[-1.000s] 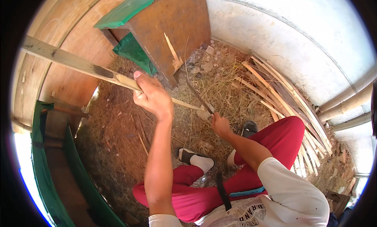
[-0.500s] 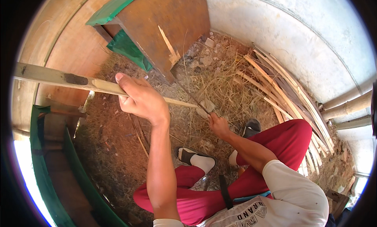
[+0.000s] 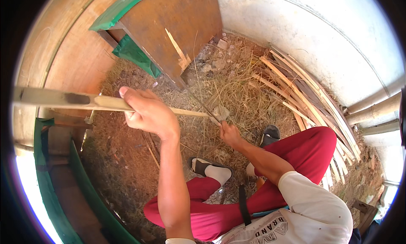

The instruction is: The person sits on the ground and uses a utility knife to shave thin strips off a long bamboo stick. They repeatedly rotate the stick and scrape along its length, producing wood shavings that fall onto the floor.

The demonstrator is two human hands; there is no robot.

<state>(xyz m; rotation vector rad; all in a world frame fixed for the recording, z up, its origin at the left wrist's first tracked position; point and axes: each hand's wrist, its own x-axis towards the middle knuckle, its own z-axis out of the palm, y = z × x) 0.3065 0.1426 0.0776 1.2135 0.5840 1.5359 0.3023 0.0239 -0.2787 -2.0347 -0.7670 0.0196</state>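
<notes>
A long pale bamboo strip [image 3: 109,102] runs from the far left toward the middle, with a dark patch on its left part. My left hand [image 3: 149,114] is closed around it, thumb lying along the top. Lower and to the right, my right hand [image 3: 230,134] grips the handle end of a long thin dark blade [image 3: 198,100], which looks like a machete. The blade slants up and left, and the strip's narrow right end meets it just above my right hand. I cannot tell whether the edge is cutting in.
Split strips [image 3: 302,92] lie piled along the pale wall [image 3: 321,37] at right. A brown wooden panel [image 3: 177,28] with green covering stands ahead, a split piece [image 3: 177,49] against it. A green-edged wooden frame [image 3: 63,189] is at lower left. Dry grass and stones cover the ground.
My left hand and the bamboo strip have shifted slightly left, and the strip's left part sits lower. My right hand has moved slightly left with the blade. Both grips stay closed.
</notes>
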